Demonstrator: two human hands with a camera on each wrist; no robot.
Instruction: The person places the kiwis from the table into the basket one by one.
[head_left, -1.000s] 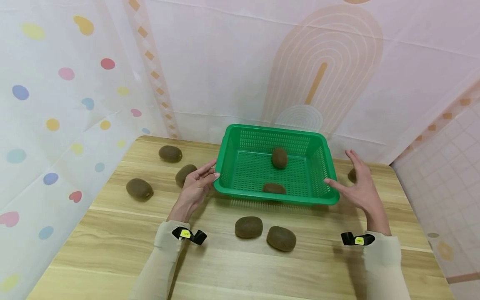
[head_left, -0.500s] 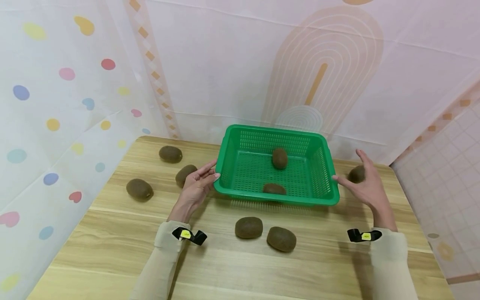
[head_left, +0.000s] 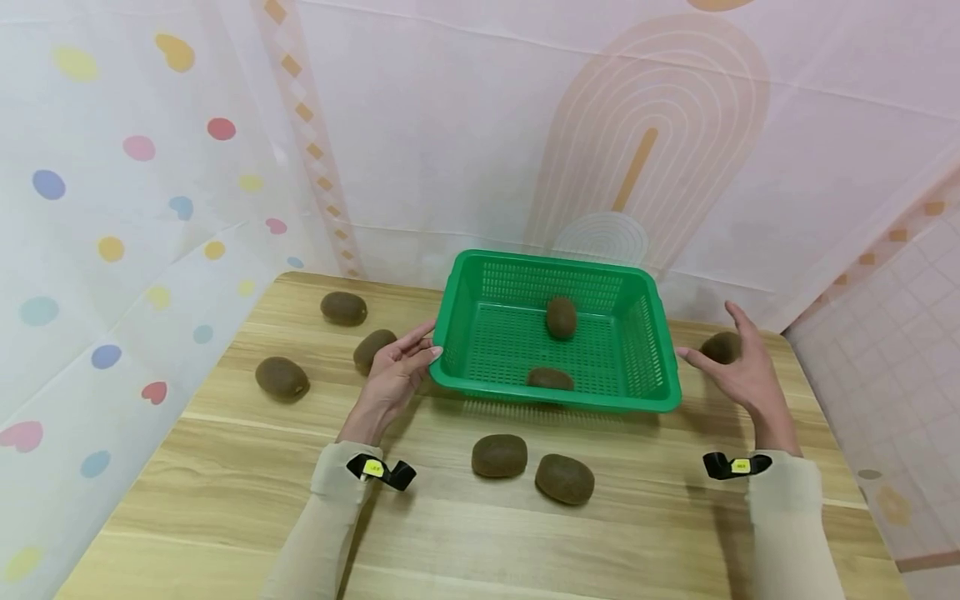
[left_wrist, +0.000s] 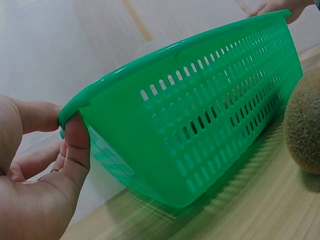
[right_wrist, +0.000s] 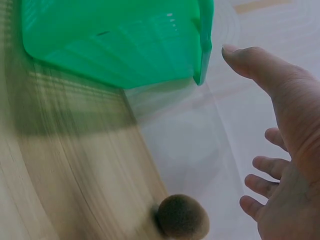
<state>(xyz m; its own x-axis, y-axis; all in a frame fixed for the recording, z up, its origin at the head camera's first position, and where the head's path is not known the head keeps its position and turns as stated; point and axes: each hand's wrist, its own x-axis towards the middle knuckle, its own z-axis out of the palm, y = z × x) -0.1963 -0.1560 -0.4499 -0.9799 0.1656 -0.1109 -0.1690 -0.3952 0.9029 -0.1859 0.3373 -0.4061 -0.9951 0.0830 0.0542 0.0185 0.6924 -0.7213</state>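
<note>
A green plastic basket (head_left: 555, 398) with slotted walls stands toward the back of the table, two kiwis inside: one kiwi (head_left: 561, 318) in the middle, another kiwi (head_left: 551, 379) by the front wall. My left hand (head_left: 393, 375) pinches the rim at the basket's left end; in the left wrist view the thumb and fingers clasp that rim (left_wrist: 117, 75). Off the basket's right end, my right hand (head_left: 742, 375) is spread, thumb apart from the rim, holding nothing. Partly behind it lies a kiwi (head_left: 720, 347), also low in the right wrist view (right_wrist: 182, 217).
Left of the basket lie three kiwis: a far kiwi (head_left: 343, 308), a near-left kiwi (head_left: 282, 378) and a kiwi (head_left: 372, 350) beside my left hand. In front sit two more, a kiwi (head_left: 499, 456) and a kiwi (head_left: 565, 479). A patterned cloth wall (head_left: 420, 125) closes the back.
My right hand has moved right, away from the basket's right rim toward the kiwi there, showing more of that kiwi. The left hand keeps its hold, and the basket stays in place.
</note>
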